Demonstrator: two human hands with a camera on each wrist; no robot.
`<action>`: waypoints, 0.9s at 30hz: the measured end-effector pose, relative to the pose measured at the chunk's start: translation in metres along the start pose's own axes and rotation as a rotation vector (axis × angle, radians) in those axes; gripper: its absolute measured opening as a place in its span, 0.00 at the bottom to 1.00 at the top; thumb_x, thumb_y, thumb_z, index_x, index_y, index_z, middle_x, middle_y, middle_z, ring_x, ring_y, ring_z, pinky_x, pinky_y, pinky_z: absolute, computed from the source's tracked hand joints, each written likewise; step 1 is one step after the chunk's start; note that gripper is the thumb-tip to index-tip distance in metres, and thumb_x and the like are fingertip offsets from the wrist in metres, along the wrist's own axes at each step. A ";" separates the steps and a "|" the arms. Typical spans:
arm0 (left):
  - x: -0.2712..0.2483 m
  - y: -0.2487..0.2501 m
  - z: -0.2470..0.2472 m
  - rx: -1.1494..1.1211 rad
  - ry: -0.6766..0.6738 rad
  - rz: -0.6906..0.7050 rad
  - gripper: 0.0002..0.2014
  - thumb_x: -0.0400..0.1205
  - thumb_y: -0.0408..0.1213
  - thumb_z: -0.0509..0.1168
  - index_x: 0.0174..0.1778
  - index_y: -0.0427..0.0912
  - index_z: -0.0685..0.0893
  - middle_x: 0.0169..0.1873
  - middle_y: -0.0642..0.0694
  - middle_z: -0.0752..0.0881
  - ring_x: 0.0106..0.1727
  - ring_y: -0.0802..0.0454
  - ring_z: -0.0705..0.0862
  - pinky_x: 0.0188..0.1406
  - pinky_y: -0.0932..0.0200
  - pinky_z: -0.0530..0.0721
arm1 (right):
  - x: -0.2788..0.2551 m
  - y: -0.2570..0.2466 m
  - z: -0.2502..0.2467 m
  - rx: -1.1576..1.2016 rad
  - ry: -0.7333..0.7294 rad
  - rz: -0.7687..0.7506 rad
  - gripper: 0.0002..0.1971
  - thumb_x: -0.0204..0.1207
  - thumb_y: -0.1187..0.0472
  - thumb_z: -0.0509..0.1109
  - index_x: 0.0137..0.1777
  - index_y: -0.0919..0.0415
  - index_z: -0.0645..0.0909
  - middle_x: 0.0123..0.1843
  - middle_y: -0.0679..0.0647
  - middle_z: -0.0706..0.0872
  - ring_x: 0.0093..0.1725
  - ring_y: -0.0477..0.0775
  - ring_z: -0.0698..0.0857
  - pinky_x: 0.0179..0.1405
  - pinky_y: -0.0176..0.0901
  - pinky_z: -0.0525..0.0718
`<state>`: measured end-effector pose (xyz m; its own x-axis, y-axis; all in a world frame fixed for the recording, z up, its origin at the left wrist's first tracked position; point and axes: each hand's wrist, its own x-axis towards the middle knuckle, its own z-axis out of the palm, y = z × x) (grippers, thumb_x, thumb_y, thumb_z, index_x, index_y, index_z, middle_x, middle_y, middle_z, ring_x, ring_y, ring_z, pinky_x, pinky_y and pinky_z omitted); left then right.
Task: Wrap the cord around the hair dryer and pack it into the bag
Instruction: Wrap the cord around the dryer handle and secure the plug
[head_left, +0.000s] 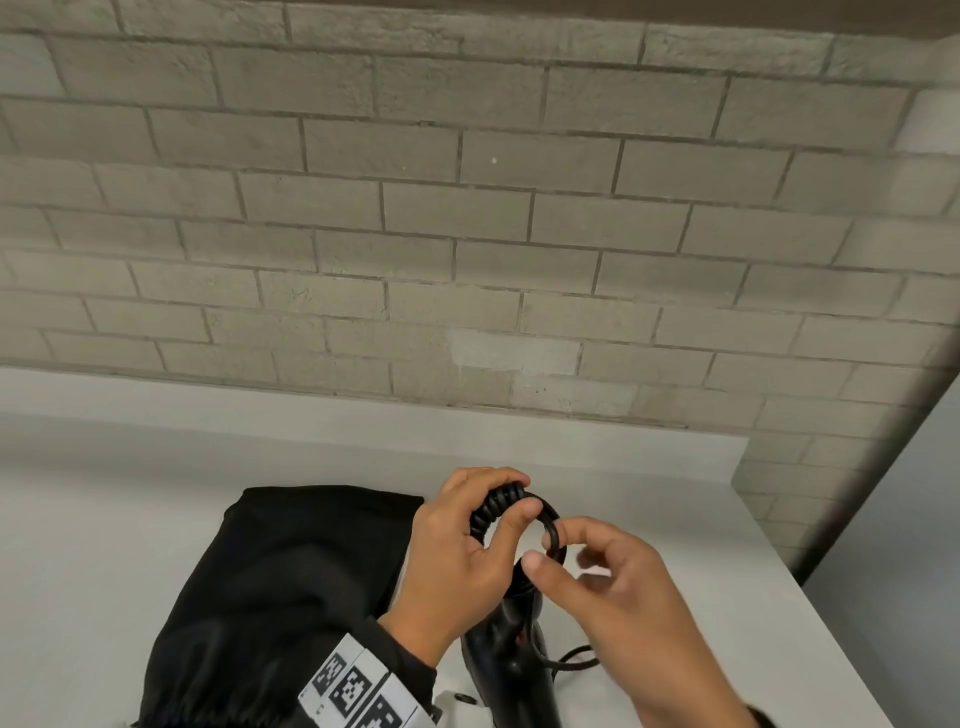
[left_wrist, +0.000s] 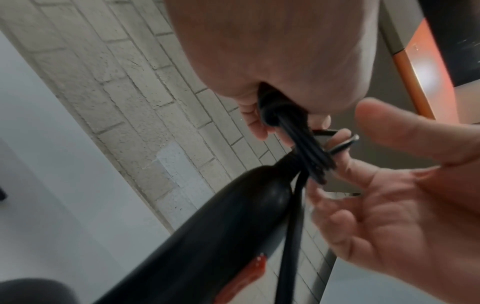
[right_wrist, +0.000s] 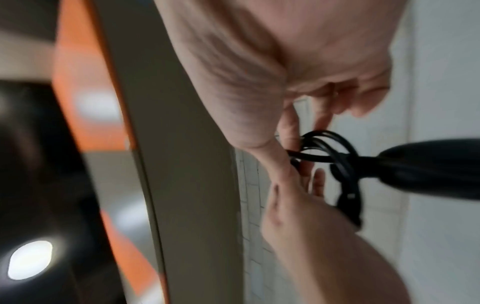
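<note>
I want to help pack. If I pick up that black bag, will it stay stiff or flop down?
The bag will probably flop: it lies flat and creased on the table, like soft cloth. It looks light, since nothing seems to bulge inside. It likely won't roll or tip, but its mouth may sag shut, so you may need both hands to hold it open.

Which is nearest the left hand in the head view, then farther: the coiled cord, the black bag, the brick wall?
1. Coiled cord: gripped in the left hand itself.
2. Black bag: lying on the table just to its left.
3. Brick wall: behind the table, farthest.
</note>
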<state>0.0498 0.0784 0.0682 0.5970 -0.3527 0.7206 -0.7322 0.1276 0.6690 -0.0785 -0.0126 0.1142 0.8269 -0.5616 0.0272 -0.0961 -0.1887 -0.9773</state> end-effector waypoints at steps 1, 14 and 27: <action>0.000 -0.001 0.001 0.008 0.016 -0.002 0.12 0.80 0.48 0.69 0.56 0.46 0.88 0.47 0.52 0.88 0.49 0.58 0.89 0.49 0.69 0.84 | -0.003 0.004 0.006 -0.069 0.109 -0.076 0.08 0.67 0.47 0.80 0.45 0.40 0.86 0.48 0.39 0.80 0.42 0.41 0.77 0.45 0.28 0.75; 0.000 -0.005 0.001 0.139 -0.007 0.102 0.14 0.86 0.55 0.60 0.59 0.51 0.82 0.48 0.64 0.83 0.50 0.65 0.84 0.49 0.73 0.80 | -0.005 -0.002 0.004 0.077 0.034 0.006 0.05 0.76 0.57 0.74 0.40 0.54 0.88 0.36 0.48 0.90 0.36 0.46 0.86 0.42 0.33 0.77; 0.007 -0.004 0.000 0.058 0.001 0.004 0.10 0.83 0.48 0.66 0.55 0.47 0.85 0.41 0.58 0.88 0.43 0.59 0.89 0.44 0.64 0.86 | -0.010 0.025 0.010 0.020 -0.022 -0.268 0.09 0.72 0.64 0.78 0.42 0.48 0.85 0.53 0.40 0.88 0.49 0.47 0.84 0.51 0.37 0.83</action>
<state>0.0573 0.0755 0.0708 0.5947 -0.3512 0.7232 -0.7522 0.0746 0.6547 -0.0839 -0.0036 0.0874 0.8330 -0.4762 0.2816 0.1388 -0.3129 -0.9396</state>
